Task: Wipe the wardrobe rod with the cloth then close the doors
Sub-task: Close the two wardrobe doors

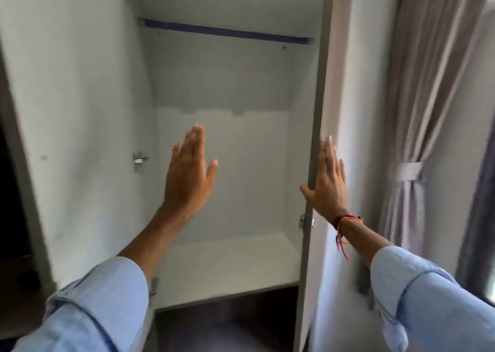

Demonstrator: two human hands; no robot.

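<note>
A single wide-angle head-worn camera looks forward, tilted slightly down, from close range into the open wardrobe (222,142), its frame spanning the left door (75,126) to the curtain (417,110).

The wardrobe shelf (227,266) is pale and flat, w/ nothing lying on it. It sits low inside the wardrobe, far below the blue rod (227,32), and runs from the left inner wall to the right one. Under the shelf's front edge is a dark gap (227,319); can't tell what's in there, it's too dim and blurry.
</note>
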